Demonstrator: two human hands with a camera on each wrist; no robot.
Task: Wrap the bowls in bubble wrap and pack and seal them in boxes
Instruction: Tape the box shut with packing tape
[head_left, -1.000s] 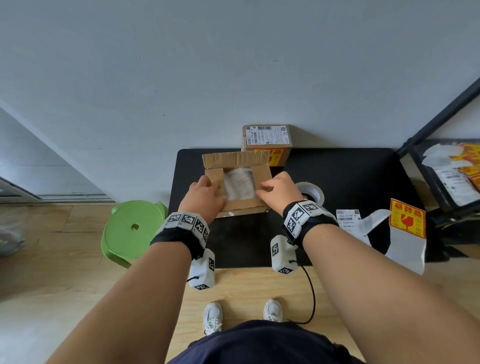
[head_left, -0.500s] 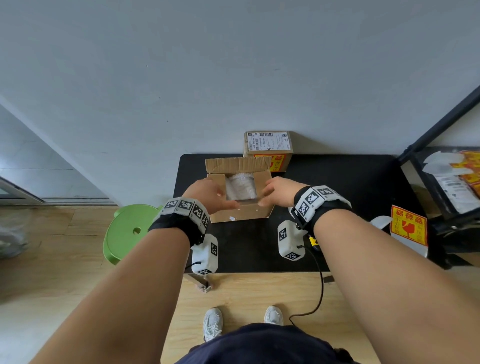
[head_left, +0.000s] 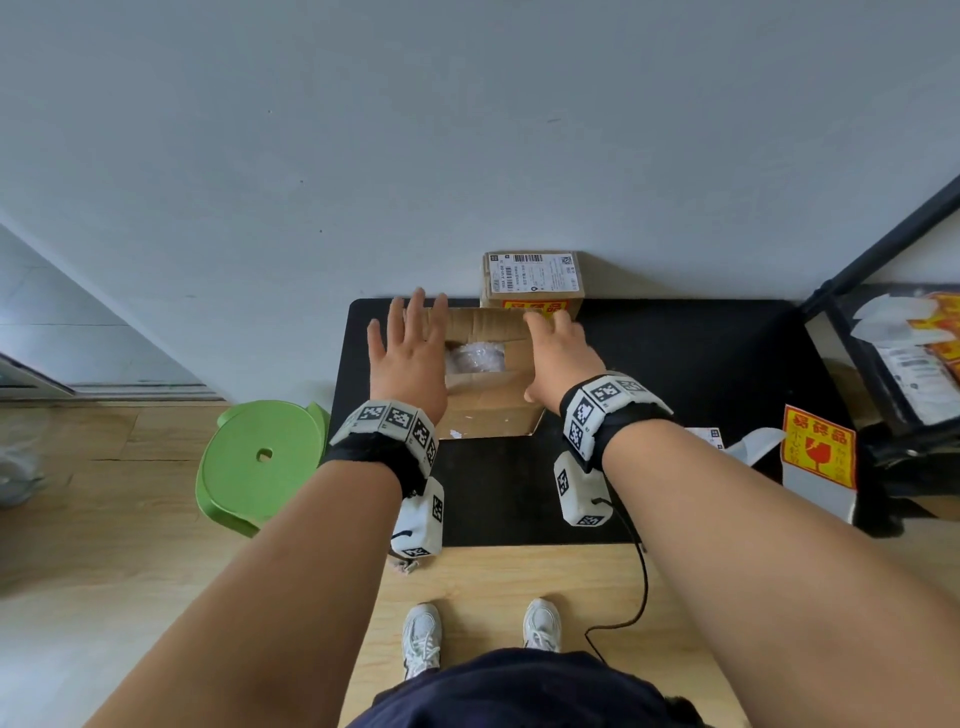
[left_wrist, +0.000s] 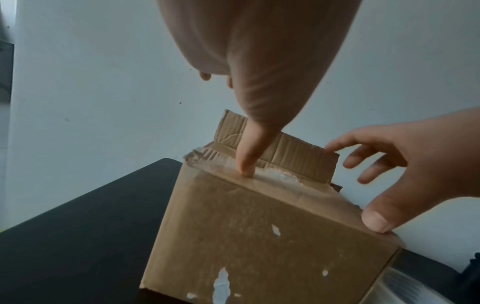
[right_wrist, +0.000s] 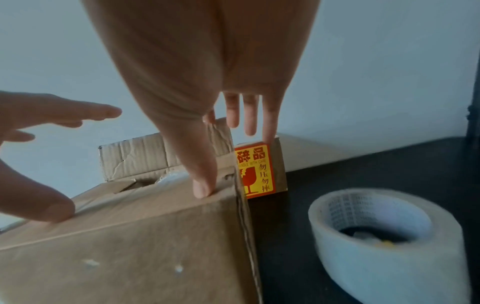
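Note:
An open cardboard box (head_left: 488, 410) stands on the black table (head_left: 675, 364). Inside it a bubble-wrapped bowl (head_left: 475, 356) shows through the gap. The near flap (left_wrist: 272, 191) lies folded down over the box, and the far flap (left_wrist: 288, 156) stands upright. My left hand (head_left: 410, 358) reaches over the box's left side with straight fingers, its thumb (left_wrist: 245, 164) pressing the near flap. My right hand (head_left: 558, 348) reaches over the right side toward the far flap, with its thumb (right_wrist: 205, 185) on the near flap and its fingers straight.
A sealed box (head_left: 532, 278) with a shipping label and a fragile sticker (right_wrist: 255, 170) stands against the wall behind. A tape roll (right_wrist: 376, 236) lies right of the open box. Fragile stickers (head_left: 818, 452) hang off the table's right. There is a green stool (head_left: 260, 457) at left and a black shelf (head_left: 909, 364) at right.
Both hands have moved forward from the box's near edge, and their fingers have straightened toward the far flap. The near flap has been folded down over the bowl.

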